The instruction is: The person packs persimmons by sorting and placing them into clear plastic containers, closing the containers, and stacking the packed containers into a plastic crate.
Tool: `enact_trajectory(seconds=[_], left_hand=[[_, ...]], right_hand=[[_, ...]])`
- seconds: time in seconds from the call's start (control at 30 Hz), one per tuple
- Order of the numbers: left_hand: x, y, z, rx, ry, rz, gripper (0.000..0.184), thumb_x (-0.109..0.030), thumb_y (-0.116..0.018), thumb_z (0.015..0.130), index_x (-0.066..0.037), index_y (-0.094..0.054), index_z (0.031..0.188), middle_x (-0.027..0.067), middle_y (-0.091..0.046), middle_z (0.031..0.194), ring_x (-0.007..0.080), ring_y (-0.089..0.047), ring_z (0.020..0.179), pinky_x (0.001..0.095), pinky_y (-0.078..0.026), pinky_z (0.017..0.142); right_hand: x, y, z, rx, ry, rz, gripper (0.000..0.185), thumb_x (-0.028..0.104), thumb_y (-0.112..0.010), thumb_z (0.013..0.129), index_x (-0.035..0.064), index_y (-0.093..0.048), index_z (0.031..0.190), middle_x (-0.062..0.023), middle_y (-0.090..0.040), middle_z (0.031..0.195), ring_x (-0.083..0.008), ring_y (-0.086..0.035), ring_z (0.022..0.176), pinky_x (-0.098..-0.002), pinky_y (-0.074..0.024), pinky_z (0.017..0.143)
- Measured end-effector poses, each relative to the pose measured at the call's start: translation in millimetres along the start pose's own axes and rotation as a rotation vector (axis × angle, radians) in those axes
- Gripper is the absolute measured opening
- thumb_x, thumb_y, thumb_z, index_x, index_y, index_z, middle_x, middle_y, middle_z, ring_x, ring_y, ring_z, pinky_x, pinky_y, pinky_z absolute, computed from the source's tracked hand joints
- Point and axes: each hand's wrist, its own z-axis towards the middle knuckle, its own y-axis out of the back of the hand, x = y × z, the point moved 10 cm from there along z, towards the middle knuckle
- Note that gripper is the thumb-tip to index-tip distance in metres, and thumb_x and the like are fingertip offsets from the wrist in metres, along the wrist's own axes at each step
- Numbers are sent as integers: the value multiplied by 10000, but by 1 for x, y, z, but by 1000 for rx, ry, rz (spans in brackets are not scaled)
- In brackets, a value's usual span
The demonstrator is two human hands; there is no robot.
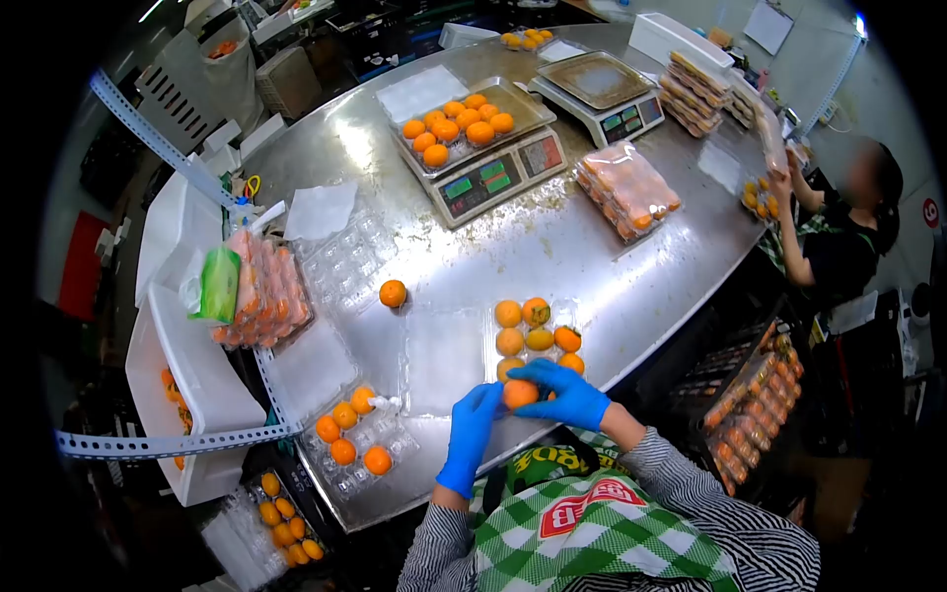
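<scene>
Close to the table's front edge, my right hand (564,397) in a blue glove curls around an orange persimmon (520,395). My left hand (473,432), gloved the same way, has its fingers bunched against the left side of that fruit. Just beyond my hands lies a clear plastic tray (490,326) with several persimmons in its cups, one showing a green leafy top (536,312). Its clear lid (444,355) spreads open to the left. A single persimmon (393,293) rests on the metal farther up. My fingers partly cover the tray's near end.
A scale (493,178) bears a filled tray; a second scale (602,99) stands behind it. Packed trays are stacked at right (628,192) and left (261,286). Another part-filled tray (360,444) lies left. A perforated metal post (178,444) borders the table. A co-worker (838,217) handles trays at right.
</scene>
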Motion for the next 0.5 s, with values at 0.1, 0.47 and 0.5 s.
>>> enact_trajectory(seconds=[0.1, 0.47, 0.5], left_hand=[[-17, 3, 12, -83, -58, 24, 306, -269, -520, 922, -3, -637, 1017, 82, -657, 886, 150, -629, 815, 267, -489, 731], [9, 42, -9, -469, 32, 20, 297, -254, -511, 929, 3, -639, 1006, 82, -667, 854, 140, -627, 779, 265, -487, 706], [15, 44, -13, -498, 39, 8, 300, -255, -512, 928, 5, -639, 1006, 83, -667, 851, 140, -627, 776, 264, -488, 705]], right_hand=[[-23, 53, 38, -116, -29, 196, 526, 198, -771, 743, 72, -544, 1201, -38, -576, 1014, -121, -555, 905, -278, -488, 789], [71, 217, 279, -505, 591, -507, 546, 338, -784, 642, 123, -593, 1106, -75, -579, 1064, -280, -534, 955, -386, -409, 844], [76, 217, 301, -523, 584, -573, 550, 367, -773, 637, 139, -597, 1106, -69, -578, 1076, -286, -516, 982, -405, -382, 861]])
